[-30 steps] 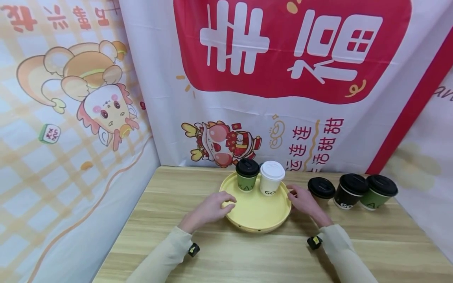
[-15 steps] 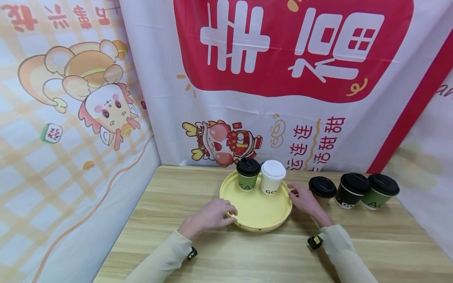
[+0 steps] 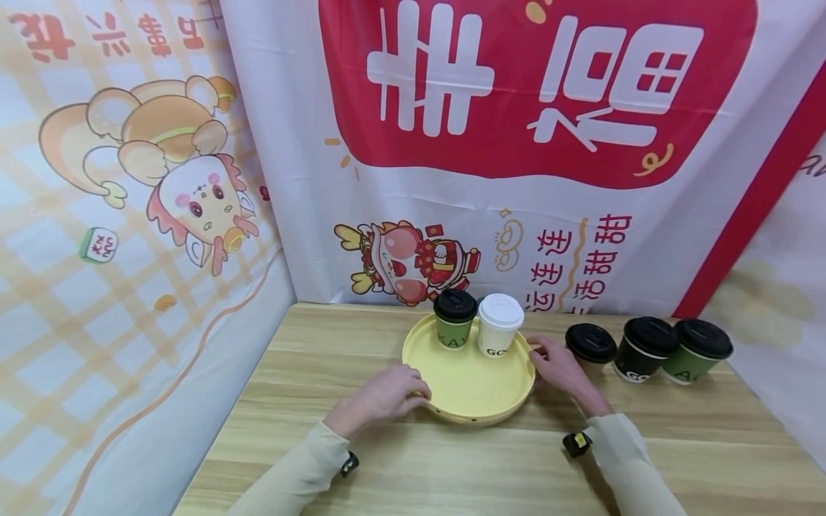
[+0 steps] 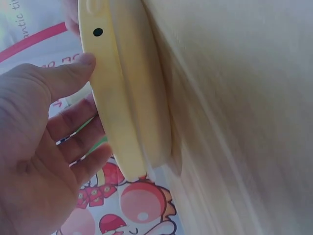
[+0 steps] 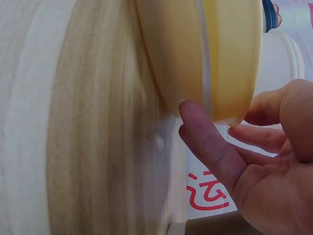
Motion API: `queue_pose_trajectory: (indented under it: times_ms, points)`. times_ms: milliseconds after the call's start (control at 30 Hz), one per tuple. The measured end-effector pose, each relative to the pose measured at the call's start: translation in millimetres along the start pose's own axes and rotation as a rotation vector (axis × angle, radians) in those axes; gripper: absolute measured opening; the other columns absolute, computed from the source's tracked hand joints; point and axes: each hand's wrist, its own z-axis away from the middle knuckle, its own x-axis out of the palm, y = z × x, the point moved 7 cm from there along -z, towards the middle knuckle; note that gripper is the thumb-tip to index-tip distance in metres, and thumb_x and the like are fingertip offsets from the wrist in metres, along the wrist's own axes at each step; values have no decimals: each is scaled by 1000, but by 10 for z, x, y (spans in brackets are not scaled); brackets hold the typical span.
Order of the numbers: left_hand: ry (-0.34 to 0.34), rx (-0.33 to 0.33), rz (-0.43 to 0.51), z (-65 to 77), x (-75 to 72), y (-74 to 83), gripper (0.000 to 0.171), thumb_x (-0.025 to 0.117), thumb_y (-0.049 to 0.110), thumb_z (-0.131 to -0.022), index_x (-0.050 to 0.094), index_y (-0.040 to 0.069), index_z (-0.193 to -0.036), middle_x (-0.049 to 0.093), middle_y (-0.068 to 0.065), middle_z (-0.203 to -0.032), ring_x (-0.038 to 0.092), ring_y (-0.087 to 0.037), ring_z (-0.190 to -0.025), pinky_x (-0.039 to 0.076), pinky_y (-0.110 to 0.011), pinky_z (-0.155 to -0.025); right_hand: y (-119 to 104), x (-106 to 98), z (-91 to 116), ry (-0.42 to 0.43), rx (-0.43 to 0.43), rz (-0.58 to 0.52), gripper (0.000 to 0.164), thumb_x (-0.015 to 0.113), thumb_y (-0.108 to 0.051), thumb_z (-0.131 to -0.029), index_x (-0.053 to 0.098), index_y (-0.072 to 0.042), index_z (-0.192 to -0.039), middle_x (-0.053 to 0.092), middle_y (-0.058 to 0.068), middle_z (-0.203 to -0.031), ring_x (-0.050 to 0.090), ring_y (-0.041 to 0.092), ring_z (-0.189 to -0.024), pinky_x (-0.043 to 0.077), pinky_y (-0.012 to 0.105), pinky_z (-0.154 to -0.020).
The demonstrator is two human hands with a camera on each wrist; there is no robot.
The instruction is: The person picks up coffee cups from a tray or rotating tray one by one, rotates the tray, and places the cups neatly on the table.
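Note:
A round yellow tray (image 3: 474,387) with a low wall stands on the wooden table. On its far part are a green paper cup (image 3: 454,334) with a black lid and a white paper cup (image 3: 495,342) with a white lid. My left hand (image 3: 383,396) pinches the tray's front-left rim; in the left wrist view its thumb (image 4: 73,77) presses the outer wall, the other fingers behind the rim. At the right rim, my right hand (image 3: 558,364) holds the tray, one finger (image 5: 203,128) against its lower outer side and others at its upper edge.
Right of the tray stand a brown cup (image 3: 590,345) with a black lid, a black cup (image 3: 640,352) and a larger green cup (image 3: 695,355), close together. A printed cloth (image 3: 413,186) hangs along the table's back edge; another (image 3: 161,287) covers the left side.
My left hand has come down along the tray's left rim toward the front, its fingers closing onto the edge. The right hand stays at the right rim; tray and cups look unmoved.

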Motion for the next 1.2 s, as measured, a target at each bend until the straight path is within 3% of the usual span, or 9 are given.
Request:
queue_pose_trajectory:
  times_ms: [433, 633, 800, 900, 1200]
  points:
    - [-123, -33, 145, -23, 25, -250, 13, 64, 28, -86, 70, 22, -96, 61, 11, -90, 55, -5, -84, 46, -21, -78, 83, 18, 15, -10, 55, -83, 30, 48, -18, -92, 55, -7, -119, 63, 18, -106, 61, 19, -80, 53, 28, -58]
    - [-158, -88, 224, -40, 3, -318, 15, 66, 24, -85, 69, 19, -99, 62, 8, -94, 58, -8, -87, 47, -21, -79, 56, -14, 0, 15, 12, -49, 28, 48, -17, -91, 57, -5, -115, 65, 16, -101, 62, 20, -81, 53, 28, -60]
    - [-145, -55, 179, -71, -33, -190, 23, 62, 37, -86, 69, 20, -100, 63, 8, -97, 58, -10, -90, 46, -25, -82, 62, -17, -13, 12, 13, -53, 28, 48, -17, -92, 57, -4, -115, 65, 16, -101, 61, 20, -82, 53, 28, -60]
    - [-114, -31, 144, -121, -45, -59, 27, 60, 41, -86, 69, 20, -101, 63, 6, -98, 56, -11, -93, 45, -26, -84, 55, -25, -18, 23, -9, -25, 28, 49, -17, -92, 57, -4, -115, 66, 14, -100, 61, 20, -84, 52, 29, -66]
    - [-118, -14, 105, -246, -20, 292, 22, 58, 35, -90, 68, 20, -102, 63, 8, -98, 57, -7, -90, 46, -21, -81, 57, -34, -10, 39, -16, -12, 27, 50, -17, -91, 58, -5, -114, 67, 12, -99, 61, 19, -85, 51, 28, -69]
